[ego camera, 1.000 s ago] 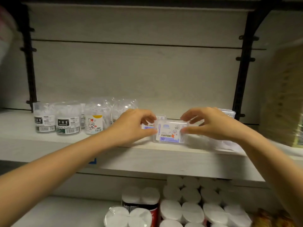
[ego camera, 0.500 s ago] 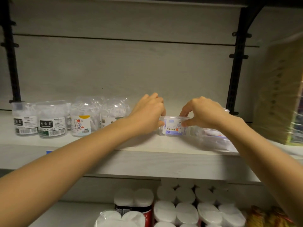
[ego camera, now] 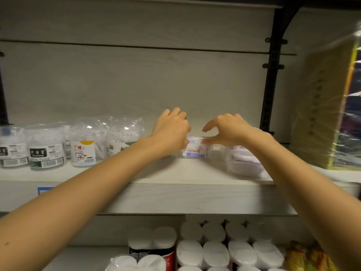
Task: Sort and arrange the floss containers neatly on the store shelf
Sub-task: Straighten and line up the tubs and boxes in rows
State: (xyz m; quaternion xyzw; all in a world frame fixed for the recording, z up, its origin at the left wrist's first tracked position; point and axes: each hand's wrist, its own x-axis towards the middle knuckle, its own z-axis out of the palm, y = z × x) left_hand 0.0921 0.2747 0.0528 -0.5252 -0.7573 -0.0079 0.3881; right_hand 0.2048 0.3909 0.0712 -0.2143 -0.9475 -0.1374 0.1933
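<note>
The small floss box (ego camera: pixel 196 149) stands on the shelf (ego camera: pixel 175 194), set back from the front edge, directly between the 2 hands. Its long axis runs parallel to that edge, so each hand takes 1 end; neither is nearer. The left hand (ego camera: pixel 172 133) has its fingers curled round the left end. The right hand (ego camera: pixel 229 130) rests its thumb on the top right corner, forefinger lifted clear; whether its other fingers hold the box cannot be told. The box is clear plastic with a white-and-blue label marked 50. Round floss tubs (ego camera: pixel 46 151) stand toward the shelf's left end; flat boxes (ego camera: pixel 244 163) are stacked to the right.
</note>
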